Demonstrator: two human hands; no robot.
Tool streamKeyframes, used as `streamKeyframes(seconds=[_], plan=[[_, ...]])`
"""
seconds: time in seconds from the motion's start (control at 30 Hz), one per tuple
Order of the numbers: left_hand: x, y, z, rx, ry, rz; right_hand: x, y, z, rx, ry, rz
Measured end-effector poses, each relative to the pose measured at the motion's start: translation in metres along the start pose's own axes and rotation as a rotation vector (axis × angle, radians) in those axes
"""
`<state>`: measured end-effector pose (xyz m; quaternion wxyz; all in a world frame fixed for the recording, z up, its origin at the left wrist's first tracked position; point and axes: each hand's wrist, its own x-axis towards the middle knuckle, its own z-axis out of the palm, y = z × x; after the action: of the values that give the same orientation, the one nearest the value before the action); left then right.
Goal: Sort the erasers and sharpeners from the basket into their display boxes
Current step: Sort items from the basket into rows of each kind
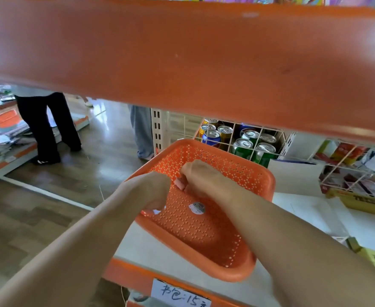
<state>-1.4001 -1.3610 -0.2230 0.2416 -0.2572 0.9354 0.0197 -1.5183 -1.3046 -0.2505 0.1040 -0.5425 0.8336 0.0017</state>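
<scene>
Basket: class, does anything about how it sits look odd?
Yes. The basket sits skewed to the shelf edge, and its left corner hangs out past the shelf, over the floor.

Blurred shelf edge (182, 52) hides bystander (47, 125) above waist; right hand (201, 180) hides most of pink piece (178, 183).

Orange shelf edge (182, 63) looms above basket (268, 180); wire rack (258, 138) stands just behind.

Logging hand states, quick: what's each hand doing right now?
Left hand: curled, what it holds cannot be told.
Right hand: pinches a pink eraser.
</scene>
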Motion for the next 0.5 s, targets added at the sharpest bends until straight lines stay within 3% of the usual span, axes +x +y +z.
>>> streamKeyframes(seconds=[0.17,0.33,0.5], plan=[[0.004,0.005,0.013,0.093,-0.035,0.009,0.001,-0.001,0.005,-0.026,-0.115,0.02],[0.0,0.0,0.006,-0.084,0.028,0.034,-0.01,0.005,-0.003,0.014,-0.195,0.061],[-0.012,-0.002,0.004,-0.457,0.328,0.099,-0.057,0.019,-0.028,0.335,0.095,0.023]])
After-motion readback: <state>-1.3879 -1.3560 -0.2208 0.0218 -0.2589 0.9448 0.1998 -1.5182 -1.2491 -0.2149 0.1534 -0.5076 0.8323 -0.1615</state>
